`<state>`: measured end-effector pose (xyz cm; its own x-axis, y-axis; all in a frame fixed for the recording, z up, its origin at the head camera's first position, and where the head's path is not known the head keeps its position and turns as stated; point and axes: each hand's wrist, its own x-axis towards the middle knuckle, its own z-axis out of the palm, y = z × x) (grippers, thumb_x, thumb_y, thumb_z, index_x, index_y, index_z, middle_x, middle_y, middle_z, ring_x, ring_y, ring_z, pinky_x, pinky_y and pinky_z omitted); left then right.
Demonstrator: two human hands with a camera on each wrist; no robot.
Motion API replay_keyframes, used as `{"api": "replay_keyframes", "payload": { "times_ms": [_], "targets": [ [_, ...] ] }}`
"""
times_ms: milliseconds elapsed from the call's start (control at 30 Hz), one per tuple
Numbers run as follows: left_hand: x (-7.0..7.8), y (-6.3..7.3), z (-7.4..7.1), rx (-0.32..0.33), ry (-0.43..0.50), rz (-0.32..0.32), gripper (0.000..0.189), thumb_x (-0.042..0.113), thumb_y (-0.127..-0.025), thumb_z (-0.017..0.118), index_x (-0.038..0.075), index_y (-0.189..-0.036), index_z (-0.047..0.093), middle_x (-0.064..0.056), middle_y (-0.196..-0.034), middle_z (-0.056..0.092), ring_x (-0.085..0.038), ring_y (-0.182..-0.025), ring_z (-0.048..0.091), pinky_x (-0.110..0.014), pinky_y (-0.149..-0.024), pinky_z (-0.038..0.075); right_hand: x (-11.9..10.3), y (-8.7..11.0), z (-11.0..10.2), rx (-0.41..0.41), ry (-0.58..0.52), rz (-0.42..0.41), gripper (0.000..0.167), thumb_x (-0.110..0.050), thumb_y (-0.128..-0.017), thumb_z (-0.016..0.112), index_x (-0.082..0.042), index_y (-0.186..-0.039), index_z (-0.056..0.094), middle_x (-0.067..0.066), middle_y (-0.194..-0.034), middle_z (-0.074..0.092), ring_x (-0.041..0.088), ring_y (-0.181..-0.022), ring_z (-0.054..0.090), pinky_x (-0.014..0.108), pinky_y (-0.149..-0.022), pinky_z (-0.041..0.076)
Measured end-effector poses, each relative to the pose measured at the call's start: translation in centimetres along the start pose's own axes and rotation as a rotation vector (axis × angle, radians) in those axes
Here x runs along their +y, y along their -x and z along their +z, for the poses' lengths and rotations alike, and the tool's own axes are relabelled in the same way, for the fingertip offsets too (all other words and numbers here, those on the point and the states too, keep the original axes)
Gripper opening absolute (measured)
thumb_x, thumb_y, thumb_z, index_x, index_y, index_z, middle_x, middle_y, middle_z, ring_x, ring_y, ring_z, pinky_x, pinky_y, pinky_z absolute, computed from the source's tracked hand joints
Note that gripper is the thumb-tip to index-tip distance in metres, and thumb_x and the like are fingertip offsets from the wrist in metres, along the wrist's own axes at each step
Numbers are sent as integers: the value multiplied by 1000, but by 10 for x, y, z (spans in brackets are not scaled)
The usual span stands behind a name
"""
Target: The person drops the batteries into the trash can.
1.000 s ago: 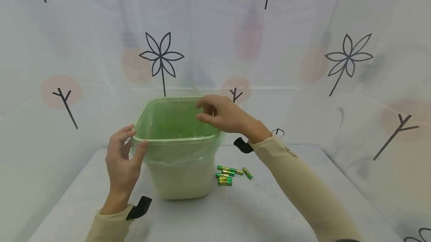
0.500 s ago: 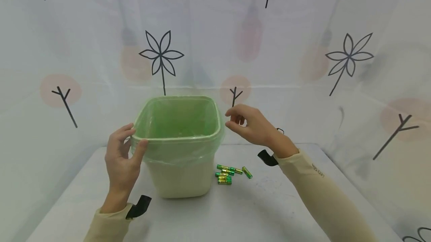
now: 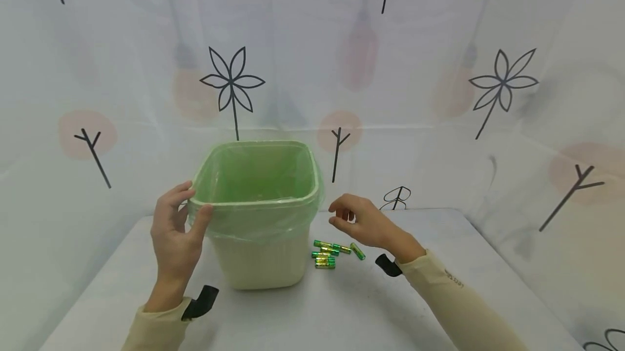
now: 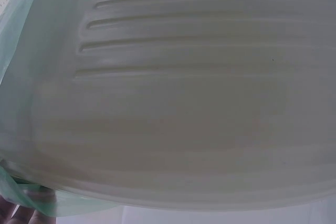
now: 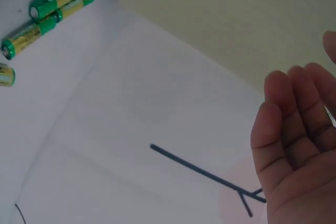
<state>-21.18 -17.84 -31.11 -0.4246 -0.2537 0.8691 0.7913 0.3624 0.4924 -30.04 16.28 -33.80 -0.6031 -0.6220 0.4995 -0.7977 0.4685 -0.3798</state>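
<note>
A pale cream trash bin [image 3: 263, 264] stands on the table, lined with a thin green trash bag [image 3: 259, 224] folded over its rim. My left hand [image 3: 177, 237] grips the bin's near left corner, fingers on the left side and thumb at the front. In the left wrist view the bin's ribbed wall [image 4: 184, 108] fills most of the picture, and fingertips [image 4: 44, 203] show behind the bag at the lower left. My right hand [image 3: 363, 222], loosely curled and holding nothing, hovers right of the bin above several green-and-gold batteries [image 3: 324, 265].
The batteries [image 5: 29, 35] lie in a loose cluster close to the bin's right side, one slightly apart. A white cloth [image 3: 371, 307] covers the table. Behind it hangs a white curtain [image 3: 420, 69] printed with flowers and twigs.
My right hand has moved from over the bin's right rim outward to the right, then down toward the batteries. The left hand has stayed at the bin's corner.
</note>
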Motion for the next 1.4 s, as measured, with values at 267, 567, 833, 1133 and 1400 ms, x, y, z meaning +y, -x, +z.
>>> {"api": "replay_keyframes", "payload": {
  "times_ms": [267,567,833,1133,1400],
  "targets": [
    [-2,-2,0,-4,18,6,35,-15,-78,65,-22,-108,50,-31,-122,50,-27,-115,55,-24,-99,48,10,14,27,-104,-46,133,17,-18,-89,67,-17,-105,62,-12,-88,56,8,-78,52,23,-67,52],
    [-5,-6,0,-12,20,-3,35,-15,-78,65,-22,-109,50,-34,-122,49,-25,-114,55,-23,-99,49,24,26,59,-189,-102,223,21,-18,-86,71,-12,-104,63,-12,-85,56,8,-76,53,23,-64,51],
    [-10,-10,-2,-25,13,-18,35,-14,-79,65,-21,-110,50,-32,-123,49,-23,-115,55,-22,-100,48,38,27,80,-247,-119,245,21,-17,-85,72,-10,-103,63,-8,-87,59,9,-77,55,23,-66,51],
    [-5,-5,0,-21,15,-2,35,-14,-79,65,-22,-109,50,-34,-122,48,-26,-114,55,-23,-99,49,44,32,92,-318,-81,280,22,-16,-82,75,-17,-100,64,-10,-90,60,9,-78,56,21,-68,52],
    [3,0,0,-11,7,-1,34,-15,-79,65,-22,-109,50,-33,-122,48,-25,-115,55,-24,-99,48,41,35,93,-349,-26,256,19,-16,-83,74,-17,-99,64,-10,-88,59,9,-77,55,21,-67,51]
  ]
}}
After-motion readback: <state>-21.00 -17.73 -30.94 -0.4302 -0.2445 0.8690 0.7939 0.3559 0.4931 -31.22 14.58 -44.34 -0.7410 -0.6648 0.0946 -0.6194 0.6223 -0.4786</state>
